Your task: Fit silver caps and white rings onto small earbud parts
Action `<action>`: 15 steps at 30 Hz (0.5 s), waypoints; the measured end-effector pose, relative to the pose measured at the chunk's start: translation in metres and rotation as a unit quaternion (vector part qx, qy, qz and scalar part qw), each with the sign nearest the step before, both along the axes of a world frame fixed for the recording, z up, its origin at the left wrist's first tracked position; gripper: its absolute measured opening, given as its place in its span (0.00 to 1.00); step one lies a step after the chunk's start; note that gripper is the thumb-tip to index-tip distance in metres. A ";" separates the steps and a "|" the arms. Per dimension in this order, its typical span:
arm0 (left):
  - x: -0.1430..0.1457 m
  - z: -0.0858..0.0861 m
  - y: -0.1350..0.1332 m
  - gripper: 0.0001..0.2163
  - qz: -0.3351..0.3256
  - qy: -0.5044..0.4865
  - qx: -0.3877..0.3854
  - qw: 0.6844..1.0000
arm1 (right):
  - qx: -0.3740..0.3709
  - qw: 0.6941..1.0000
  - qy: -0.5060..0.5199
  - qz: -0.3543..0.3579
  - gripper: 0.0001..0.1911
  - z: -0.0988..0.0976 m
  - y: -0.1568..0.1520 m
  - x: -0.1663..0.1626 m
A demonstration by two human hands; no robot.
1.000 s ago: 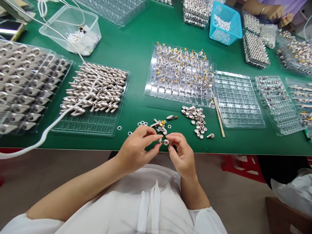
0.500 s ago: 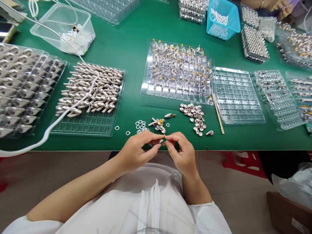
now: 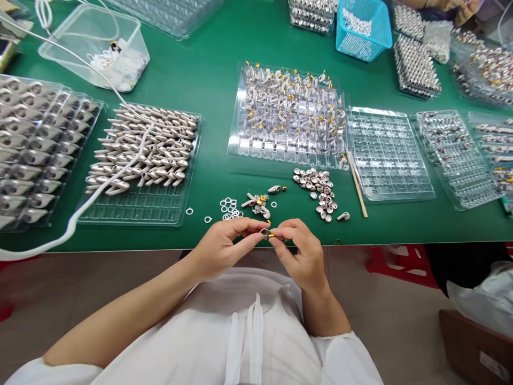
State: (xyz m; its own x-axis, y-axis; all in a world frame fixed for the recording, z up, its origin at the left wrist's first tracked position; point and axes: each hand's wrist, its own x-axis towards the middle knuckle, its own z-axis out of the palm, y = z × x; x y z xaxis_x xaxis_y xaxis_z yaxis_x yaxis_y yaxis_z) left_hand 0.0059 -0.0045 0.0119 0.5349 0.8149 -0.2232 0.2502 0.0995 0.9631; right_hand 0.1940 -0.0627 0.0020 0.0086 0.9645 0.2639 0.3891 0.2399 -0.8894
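My left hand (image 3: 224, 247) and my right hand (image 3: 301, 251) meet at the near edge of the green table (image 3: 216, 80). Both pinch a small beige earbud shell (image 3: 265, 232) with a yellow-tipped part (image 3: 271, 235) between the fingertips. Just beyond the hands lie small white rings (image 3: 229, 208), a few loose earbud pieces (image 3: 258, 202) and a heap of small round caps (image 3: 320, 191).
A clear tray of beige earbud stems (image 3: 144, 155) sits to the left, and a tray of yellow-tipped parts (image 3: 290, 115) is ahead. An empty clear tray (image 3: 387, 155) and a wooden stick (image 3: 356, 182) lie right. A white cable (image 3: 80, 208) crosses left. A blue basket (image 3: 363, 29) stands far back.
The view has shifted slightly, so the trays sit higher and further left. My hands stay together at the table edge, turning the small shell; the yellow tip now shows between the fingertips.
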 end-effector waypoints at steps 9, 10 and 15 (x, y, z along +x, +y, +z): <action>0.001 0.000 -0.001 0.11 -0.006 -0.010 0.031 0.999 | -0.029 0.997 0.067 -0.018 0.10 0.001 0.001 -0.004; 0.001 0.000 -0.001 0.11 -0.009 -0.006 0.037 0.999 | -0.023 0.997 0.072 -0.027 0.09 0.000 0.001 -0.005; 0.004 0.001 -0.002 0.10 -0.014 0.019 0.071 0.997 | 0.025 0.996 0.057 -0.061 0.10 -0.008 -0.001 -0.009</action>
